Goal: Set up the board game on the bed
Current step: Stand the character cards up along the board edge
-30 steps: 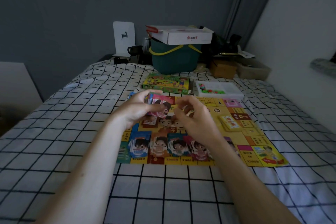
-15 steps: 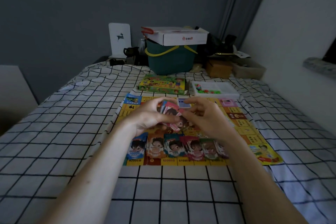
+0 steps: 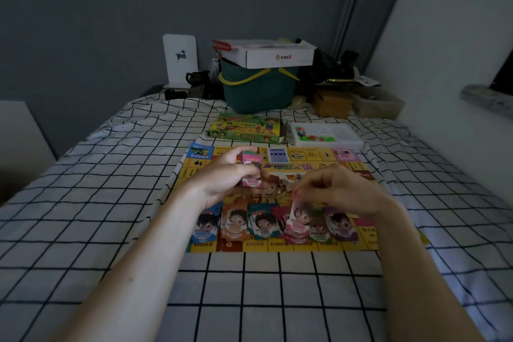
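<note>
A yellow game board (image 3: 358, 172) lies flat on the checked bedsheet. Along its near edge runs a row of several play-money piles (image 3: 261, 223) printed with cartoon faces. My left hand (image 3: 224, 178) grips a stack of pink notes (image 3: 251, 169) above the board's middle. My right hand (image 3: 341, 189) pinches a single pink note (image 3: 298, 219) by its top and holds it over the pink pile in the row. A blue card deck (image 3: 278, 155) rests near the board's far edge.
Beyond the board lie the green game box (image 3: 247, 128) and a white tray of coloured pieces (image 3: 326, 134). A green basket (image 3: 258, 89) topped by a white carton stands at the bed's far end, with brown boxes to its right. A white wall runs along the right.
My right hand has drawn a pink note off the stack and moved it right and down to the row of piles. My left hand keeps the stack, lifted slightly farther away.
</note>
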